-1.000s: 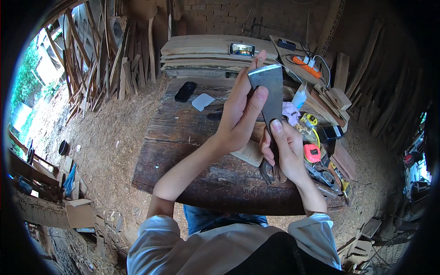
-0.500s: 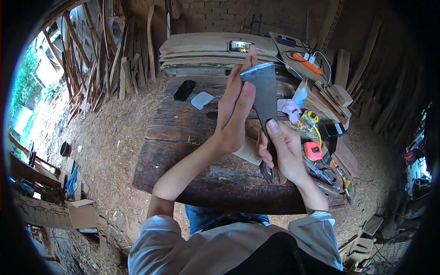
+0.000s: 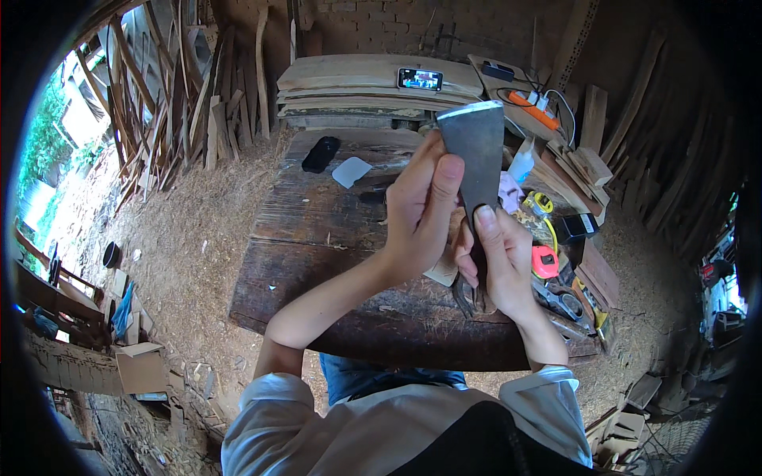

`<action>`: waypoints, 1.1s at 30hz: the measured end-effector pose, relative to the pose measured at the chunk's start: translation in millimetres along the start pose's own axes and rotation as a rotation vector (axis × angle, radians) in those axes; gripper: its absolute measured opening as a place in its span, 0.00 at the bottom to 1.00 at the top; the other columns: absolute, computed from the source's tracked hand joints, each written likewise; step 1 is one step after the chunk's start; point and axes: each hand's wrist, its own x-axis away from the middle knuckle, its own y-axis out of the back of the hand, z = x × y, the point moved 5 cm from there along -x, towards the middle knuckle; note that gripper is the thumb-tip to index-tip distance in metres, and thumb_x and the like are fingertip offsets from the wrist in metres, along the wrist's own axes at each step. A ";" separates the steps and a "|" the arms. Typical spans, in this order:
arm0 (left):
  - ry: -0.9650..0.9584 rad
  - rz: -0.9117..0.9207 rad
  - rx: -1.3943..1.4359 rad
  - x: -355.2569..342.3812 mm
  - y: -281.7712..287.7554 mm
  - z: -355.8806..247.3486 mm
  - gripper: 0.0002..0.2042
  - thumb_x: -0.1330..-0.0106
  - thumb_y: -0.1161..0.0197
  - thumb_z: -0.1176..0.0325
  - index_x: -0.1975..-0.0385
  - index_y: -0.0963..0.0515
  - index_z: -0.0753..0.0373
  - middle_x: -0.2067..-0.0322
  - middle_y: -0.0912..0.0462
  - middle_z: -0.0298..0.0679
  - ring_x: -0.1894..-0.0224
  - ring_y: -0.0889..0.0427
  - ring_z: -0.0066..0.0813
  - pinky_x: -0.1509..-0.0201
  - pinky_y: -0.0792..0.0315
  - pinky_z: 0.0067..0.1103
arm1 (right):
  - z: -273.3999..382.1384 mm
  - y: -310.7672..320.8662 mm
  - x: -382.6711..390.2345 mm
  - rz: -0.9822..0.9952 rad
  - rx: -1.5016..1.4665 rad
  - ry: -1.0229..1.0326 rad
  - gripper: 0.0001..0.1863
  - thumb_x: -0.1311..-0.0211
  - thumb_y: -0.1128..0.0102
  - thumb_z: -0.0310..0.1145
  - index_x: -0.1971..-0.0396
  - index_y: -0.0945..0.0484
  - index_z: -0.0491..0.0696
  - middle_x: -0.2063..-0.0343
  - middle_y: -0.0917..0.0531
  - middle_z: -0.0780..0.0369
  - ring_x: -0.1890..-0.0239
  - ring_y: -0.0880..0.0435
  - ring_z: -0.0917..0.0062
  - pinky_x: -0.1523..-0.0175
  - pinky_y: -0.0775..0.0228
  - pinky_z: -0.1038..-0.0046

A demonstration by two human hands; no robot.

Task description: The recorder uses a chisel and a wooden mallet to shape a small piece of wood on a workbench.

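A dark flared steel blade [image 3: 478,147], like an axe or adze head, stands upright before me with its broad bright edge on top. My right hand [image 3: 502,258] grips its narrow lower part, the thumb pressed on the front face. My left hand [image 3: 422,210] is at the blade's left side, thumb stretched upward and fingers reaching behind it. The blade hides those fingertips, so I cannot see whether they touch it. Below the hands, a pale wooden piece [image 3: 441,274] and dark prongs like plier handles [image 3: 463,300] lie on the worn wooden bench [image 3: 309,270].
Tape measures, one pink [image 3: 544,261] and one yellow [image 3: 540,204], lie right, near a metal hand plane [image 3: 565,304] and a black box [image 3: 577,228]. A white bottle [image 3: 521,163] stands behind. A phone [image 3: 420,79] leans on stacked boards [image 3: 341,75]; an orange power strip [image 3: 533,110] is beside.
The blade has shifted slightly right and up and turned more upright. My left hand moved right with it; its fingers, stretched up past the edge before, are now lower and behind the blade.
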 end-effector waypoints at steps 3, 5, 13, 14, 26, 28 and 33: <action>-0.018 -0.021 -0.091 -0.8 -1.5 2.1 0.21 0.26 0.59 0.62 0.39 0.39 0.70 0.51 0.30 0.38 0.55 0.30 0.18 0.52 0.35 0.14 | 0.9 1.1 0.5 -0.004 -0.063 -0.033 0.22 0.26 0.64 0.44 0.77 0.34 0.43 0.86 0.30 0.63 0.90 0.37 0.86 0.85 0.45 0.84; -0.112 -0.056 -0.120 -3.7 -2.3 -8.4 0.20 0.26 0.57 0.63 0.43 0.34 0.70 0.56 0.29 0.37 0.58 0.30 0.19 0.54 0.35 0.16 | 2.6 -3.1 0.0 0.020 -0.097 -0.035 0.22 0.26 0.64 0.44 0.77 0.34 0.43 0.86 0.30 0.63 0.90 0.37 0.86 0.85 0.45 0.84; -0.032 0.030 0.451 -24.2 14.1 6.1 0.19 0.25 0.59 0.65 0.38 0.38 0.65 0.60 0.26 0.31 0.63 0.32 0.11 0.58 0.37 0.12 | 0.5 3.3 -1.8 0.011 -0.191 -0.116 0.23 0.27 0.63 0.47 0.77 0.34 0.45 0.89 0.33 0.65 0.89 0.37 0.87 0.84 0.46 0.83; -0.034 0.042 0.443 -24.7 12.9 7.1 0.19 0.25 0.59 0.67 0.37 0.39 0.65 0.60 0.26 0.30 0.63 0.33 0.10 0.59 0.38 0.11 | 0.0 3.7 -0.5 0.013 -0.186 -0.125 0.23 0.27 0.63 0.47 0.77 0.34 0.45 0.89 0.33 0.66 0.90 0.37 0.87 0.84 0.45 0.83; -0.077 0.099 0.484 -21.5 4.0 3.8 0.26 0.29 0.59 0.70 0.33 0.53 0.69 0.32 0.48 0.42 0.49 0.33 0.19 0.46 0.39 0.18 | -0.1 1.5 -1.4 0.017 -0.144 -0.116 0.23 0.27 0.63 0.45 0.78 0.34 0.44 0.89 0.33 0.65 0.90 0.38 0.87 0.85 0.46 0.84; -0.092 0.095 0.287 -20.0 2.9 0.9 0.26 0.29 0.60 0.70 0.33 0.53 0.72 0.32 0.48 0.45 0.42 0.38 0.25 0.40 0.45 0.21 | -0.4 4.7 -1.2 0.003 -0.135 -0.115 0.23 0.27 0.63 0.46 0.77 0.34 0.45 0.89 0.34 0.67 0.90 0.38 0.88 0.84 0.47 0.84; -0.105 0.041 0.014 -13.1 -0.7 0.6 0.25 0.28 0.61 0.69 0.35 0.52 0.75 0.34 0.47 0.52 0.30 0.51 0.40 0.30 0.57 0.28 | 1.1 3.0 -2.5 0.005 -0.104 -0.092 0.23 0.26 0.64 0.43 0.78 0.34 0.43 0.88 0.31 0.63 0.90 0.37 0.86 0.85 0.45 0.83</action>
